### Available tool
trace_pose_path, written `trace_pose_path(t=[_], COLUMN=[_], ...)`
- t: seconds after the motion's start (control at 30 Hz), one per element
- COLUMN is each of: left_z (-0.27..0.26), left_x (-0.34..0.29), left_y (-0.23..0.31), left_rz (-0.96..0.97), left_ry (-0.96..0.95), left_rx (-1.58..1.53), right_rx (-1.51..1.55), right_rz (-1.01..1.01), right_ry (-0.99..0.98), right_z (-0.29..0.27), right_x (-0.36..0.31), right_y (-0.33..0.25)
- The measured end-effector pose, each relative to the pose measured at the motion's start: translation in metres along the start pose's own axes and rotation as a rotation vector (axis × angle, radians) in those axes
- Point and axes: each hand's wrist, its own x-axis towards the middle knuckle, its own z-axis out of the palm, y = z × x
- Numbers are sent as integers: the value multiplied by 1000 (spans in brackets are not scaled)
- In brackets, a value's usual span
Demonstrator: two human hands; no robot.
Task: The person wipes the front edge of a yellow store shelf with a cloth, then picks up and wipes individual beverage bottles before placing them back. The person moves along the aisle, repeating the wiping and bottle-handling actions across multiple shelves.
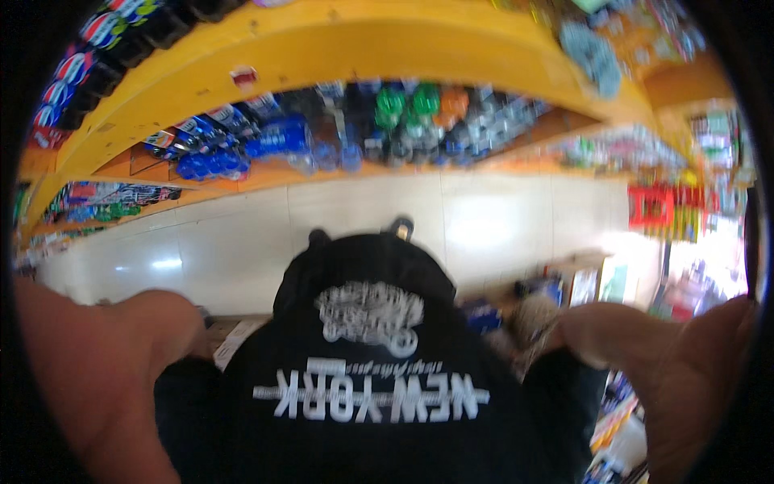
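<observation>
My left hand (pixel 105 371) is raised close to the head camera and fills the left edge of the head view. On the opposite side, my right hand (pixel 645 355) is just as close and runs off the right rim. The fingers of both hands lie outside the picture, so what they hold or touch stays hidden. Between them is my black shirt (pixel 371 266) with white printing on its front. Below it, the tips of my dark shoes (pixel 401 228) show on the floor.
Yellow-orange shelving (pixel 339 48) curves across in front, stocked with bottles (pixel 282 135) and green-capped drinks (pixel 407 103). A grey-blue cloth (pixel 591 56) lies on its upper right. Pale floor tiles (pixel 492 218) stretch below. A red plastic stool (pixel 651 206) and boxes (pixel 582 270) stand to the right.
</observation>
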Motion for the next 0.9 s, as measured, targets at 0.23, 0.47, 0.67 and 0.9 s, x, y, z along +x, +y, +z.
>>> trace_pose_path(t=[0.23,0.47,0.67,0.9], left_z=[-29,-69,-75,-63], left_x=[-28,-46,-60,-65], left_y=[-7,4,62,62], left_rz=[-78,-122,-99,-134], left_ry=[50,156,231,249], left_rx=[207,359,516,511], right_rx=[-113,-219,-208,-244], right_rz=[117,259,295,334], right_ry=[-37,-18,83,46], right_z=[11,17,11,8], right_x=[-2,-2,-1,-21], right_y=[32,64,60,64])
